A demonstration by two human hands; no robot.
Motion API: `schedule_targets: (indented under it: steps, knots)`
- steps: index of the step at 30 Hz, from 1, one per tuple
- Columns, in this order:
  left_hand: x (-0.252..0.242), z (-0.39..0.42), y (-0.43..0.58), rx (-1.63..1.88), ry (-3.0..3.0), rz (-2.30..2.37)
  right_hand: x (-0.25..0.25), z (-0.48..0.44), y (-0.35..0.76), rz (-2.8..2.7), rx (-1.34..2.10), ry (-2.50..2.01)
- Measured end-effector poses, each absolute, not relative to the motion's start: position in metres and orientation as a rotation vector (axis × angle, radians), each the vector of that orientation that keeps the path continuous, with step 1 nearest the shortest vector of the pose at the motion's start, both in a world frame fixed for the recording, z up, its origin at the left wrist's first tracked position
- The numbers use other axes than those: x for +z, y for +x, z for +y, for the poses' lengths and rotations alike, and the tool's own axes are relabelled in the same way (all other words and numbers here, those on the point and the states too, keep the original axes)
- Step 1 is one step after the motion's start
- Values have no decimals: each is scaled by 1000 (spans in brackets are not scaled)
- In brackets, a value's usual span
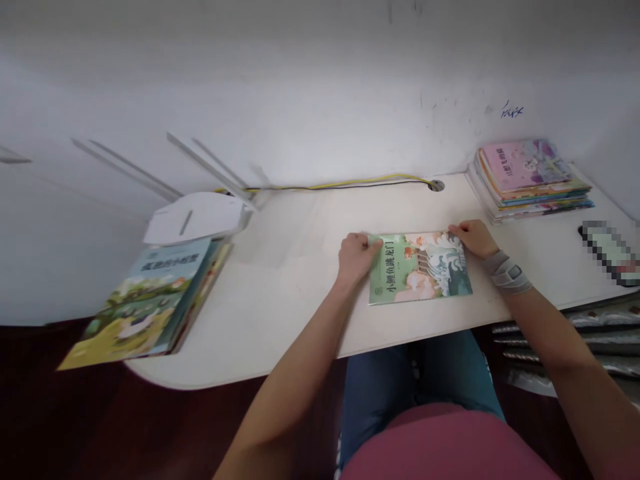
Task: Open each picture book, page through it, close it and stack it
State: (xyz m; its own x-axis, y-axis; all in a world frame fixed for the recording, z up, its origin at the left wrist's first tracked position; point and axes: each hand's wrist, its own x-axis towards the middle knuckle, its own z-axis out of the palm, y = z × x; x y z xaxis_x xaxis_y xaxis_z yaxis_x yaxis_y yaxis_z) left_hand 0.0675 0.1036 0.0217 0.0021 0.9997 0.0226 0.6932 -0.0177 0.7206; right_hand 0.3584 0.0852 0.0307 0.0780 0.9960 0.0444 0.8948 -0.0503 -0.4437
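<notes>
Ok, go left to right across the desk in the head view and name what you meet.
Book pile → left hand → green book → right hand → pink-topped stack → blurred phone

A grey elastic wrist wrap [507, 272] circles the right wrist just behind the right hand [474, 238], its fabric in layered bands with a darker rectangular tab on top. Both forearms [550, 333] are bare. A dusky maroon-rose T-shirt [445, 447] covers the torso at the bottom of the view, with a short sleeve [623, 467] of the same colour at the lower right corner. Below it sit blue denim jeans [420, 373], worn and slightly teal-toned over the thighs.
</notes>
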Motion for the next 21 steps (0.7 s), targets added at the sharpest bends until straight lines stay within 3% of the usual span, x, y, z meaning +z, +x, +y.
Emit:
schedule_targets:
  steps: [7,14,21]
  knots:
    - [31,97,73,368,2094,1940,27,83,349,-1897,151,-2360]
    - [24,87,76,548,2178,1922,29,78,343,-1841,127,-2436]
    - [22,83,82,447,2345,1943,31,72,333,-1959,82,-2424]
